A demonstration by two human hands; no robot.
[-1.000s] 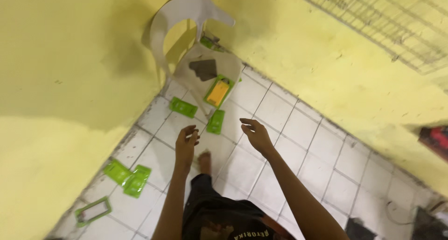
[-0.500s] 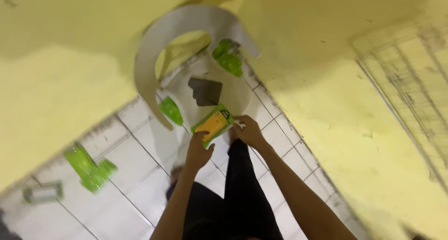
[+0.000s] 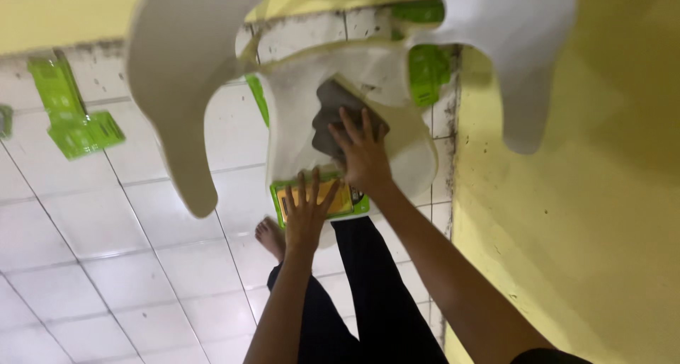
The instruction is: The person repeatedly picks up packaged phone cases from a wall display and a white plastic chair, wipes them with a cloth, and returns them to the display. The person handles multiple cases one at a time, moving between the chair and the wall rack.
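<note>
White plastic chair (image 3: 184, 88), plain, no pattern. On its seat a dark grey pad (image 3: 329, 120) and a pack (image 3: 322, 201) with bright green edge and yellow-orange face. More bright green packs: one far right by the wall (image 3: 428, 74), one far left on the floor (image 3: 74, 116), a green strip (image 3: 258, 98) showing under the chair seat. Floor tiles (image 3: 106, 265) white with thin dark grout lines, grid pattern. Wall (image 3: 588, 215) right is yellow, speckled with small dark spots near the floor edge. Trousers (image 3: 382, 300) black. Left hand (image 3: 306, 215) and right hand (image 3: 365, 151) bare, no gloves.
</note>
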